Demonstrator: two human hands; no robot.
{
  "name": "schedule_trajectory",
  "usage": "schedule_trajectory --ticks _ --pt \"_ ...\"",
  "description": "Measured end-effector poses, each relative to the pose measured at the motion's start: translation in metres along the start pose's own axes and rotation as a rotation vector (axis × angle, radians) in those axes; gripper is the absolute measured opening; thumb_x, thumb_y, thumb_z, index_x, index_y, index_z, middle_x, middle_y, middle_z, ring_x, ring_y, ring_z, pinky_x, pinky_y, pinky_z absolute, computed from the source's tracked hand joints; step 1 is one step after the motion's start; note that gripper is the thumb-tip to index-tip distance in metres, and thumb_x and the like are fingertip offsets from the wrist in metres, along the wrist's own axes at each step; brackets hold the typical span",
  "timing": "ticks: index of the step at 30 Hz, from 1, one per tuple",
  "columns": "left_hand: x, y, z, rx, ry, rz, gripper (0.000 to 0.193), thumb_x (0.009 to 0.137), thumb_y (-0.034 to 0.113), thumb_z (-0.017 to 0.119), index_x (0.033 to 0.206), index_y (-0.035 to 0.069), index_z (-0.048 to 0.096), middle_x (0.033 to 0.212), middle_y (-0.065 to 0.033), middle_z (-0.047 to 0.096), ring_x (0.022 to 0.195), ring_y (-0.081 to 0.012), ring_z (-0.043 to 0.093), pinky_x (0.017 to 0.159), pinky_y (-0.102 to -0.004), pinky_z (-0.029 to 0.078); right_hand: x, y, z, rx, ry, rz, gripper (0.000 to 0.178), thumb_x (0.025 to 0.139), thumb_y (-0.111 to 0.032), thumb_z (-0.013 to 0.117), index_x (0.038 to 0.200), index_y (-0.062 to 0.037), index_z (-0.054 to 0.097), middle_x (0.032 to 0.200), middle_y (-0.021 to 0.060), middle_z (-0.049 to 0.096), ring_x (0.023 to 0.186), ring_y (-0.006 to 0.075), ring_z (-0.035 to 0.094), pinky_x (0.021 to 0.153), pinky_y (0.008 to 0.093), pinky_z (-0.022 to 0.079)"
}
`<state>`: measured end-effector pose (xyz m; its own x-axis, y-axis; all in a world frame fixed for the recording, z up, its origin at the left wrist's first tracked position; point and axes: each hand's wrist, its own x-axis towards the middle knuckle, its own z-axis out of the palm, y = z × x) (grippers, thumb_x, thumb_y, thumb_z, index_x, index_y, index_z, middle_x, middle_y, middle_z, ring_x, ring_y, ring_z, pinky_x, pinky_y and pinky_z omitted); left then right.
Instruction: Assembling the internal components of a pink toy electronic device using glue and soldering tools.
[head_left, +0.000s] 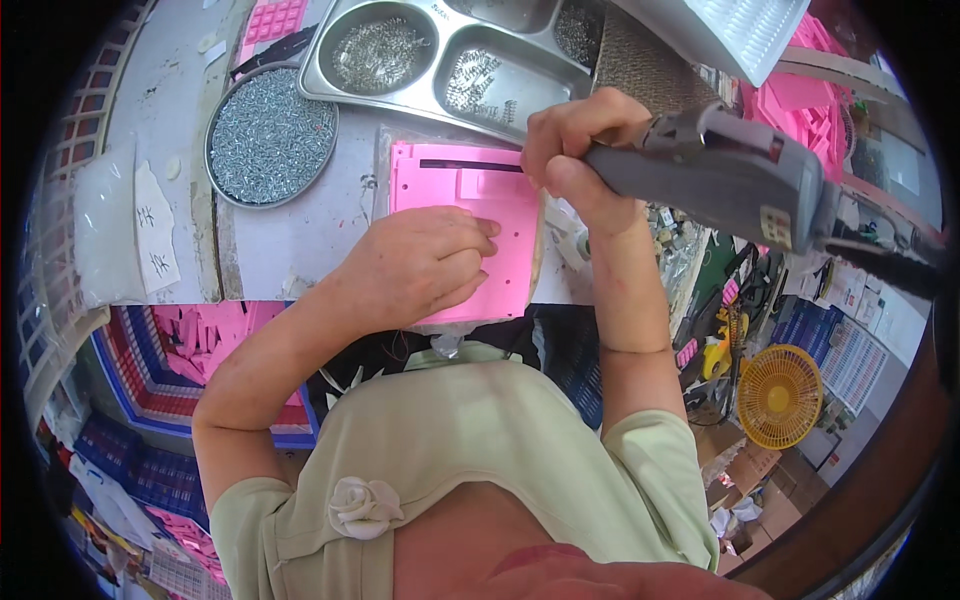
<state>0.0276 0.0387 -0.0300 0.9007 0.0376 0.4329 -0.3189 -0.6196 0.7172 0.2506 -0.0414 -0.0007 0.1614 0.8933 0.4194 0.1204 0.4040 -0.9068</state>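
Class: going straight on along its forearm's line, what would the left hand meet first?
Probably the right hand, past the edge of the panel, though depth is unclear.

One pink panel (pixel 515 255) is seen, with one left hand (pixel 430 262) on it, one right hand (pixel 588 150) at its top right corner and one grey tool (pixel 715 172) held there. Left of the panel, one round bowl (pixel 262 205) is filled with too many screws (pixel 270 135) to count, and above the panel one metal tray (pixel 325 82) with four hollows (pixel 548 72) is seen. One yellow basket (pixel 778 400) is found right of the panel.
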Motion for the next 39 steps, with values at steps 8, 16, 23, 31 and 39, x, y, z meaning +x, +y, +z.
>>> schedule_trajectory --ticks 8,16,23,31,39 --pt "-0.003 0.013 -0.006 -0.03 0.169 -0.081 0.015 0.079 0.002 0.073 0.088 0.004 0.061 0.109 -0.0091 0.072 0.108 -0.0289 0.071 0.094 -0.0453 0.055 0.024 -0.072 0.026 0.409 0.086 -0.073 0.029 0.088 -0.014 0.077 0.106 -0.0033 0.057 0.067 0.0026 0.056 0.056 0.0151 0.052 0.05 0.0312 0.046" --pt "-0.025 0.025 -0.032 0.084 0.317 -0.336 0.014 0.086 0.008 0.075 0.099 0.013 0.07 0.107 -0.0033 0.076 0.101 -0.0206 0.072 0.107 -0.046 0.037 0.027 -0.076 0.07 0.482 -0.096 -0.027 0.026 0.094 -0.019 0.073 0.108 -0.0113 0.053 0.063 0.0004 0.054 0.051 0.0151 0.051 0.045 0.0295 0.045" --pt "-0.034 0.023 -0.04 0.08 0.365 -0.367 0.017 0.083 0.009 0.079 0.097 0.014 0.07 0.095 -0.0013 0.077 0.089 -0.0184 0.073 0.107 -0.0476 0.037 0.032 -0.073 0.094 0.432 -0.004 0.057 0.026 0.091 -0.017 0.074 0.104 -0.0093 0.053 0.059 0.0014 0.052 0.048 0.0157 0.049 0.043 0.0307 0.044" --pt "-0.034 0.009 -0.062 0.403 0.354 -0.378 0.021 0.078 0.017 0.082 0.095 0.014 0.071 0.093 0.0001 0.071 0.092 -0.02 0.067 0.104 -0.0497 0.037 0.036 -0.056 0.099 0.432 0.054 0.048 0.032 0.092 -0.015 0.074 0.113 -0.0011 0.054 0.069 0.0072 0.058 0.058 0.0152 0.055 0.055 0.0309 0.049" --pt "-0.068 -0.052 -0.099 0.729 0.353 -0.615 0.013 0.082 0.022 0.078 0.093 0.015 0.074 0.097 0.0005 0.065 0.107 -0.023 0.059 0.102 -0.0495 0.032 0.05 -0.002 0.086 0.236 0.103 -0.028 0.019 0.094 -0.009 0.059 0.112 -0.0044 0.051 0.06 0.0027 0.044 0.052 0.0138 0.043 0.047 0.0321 0.04"
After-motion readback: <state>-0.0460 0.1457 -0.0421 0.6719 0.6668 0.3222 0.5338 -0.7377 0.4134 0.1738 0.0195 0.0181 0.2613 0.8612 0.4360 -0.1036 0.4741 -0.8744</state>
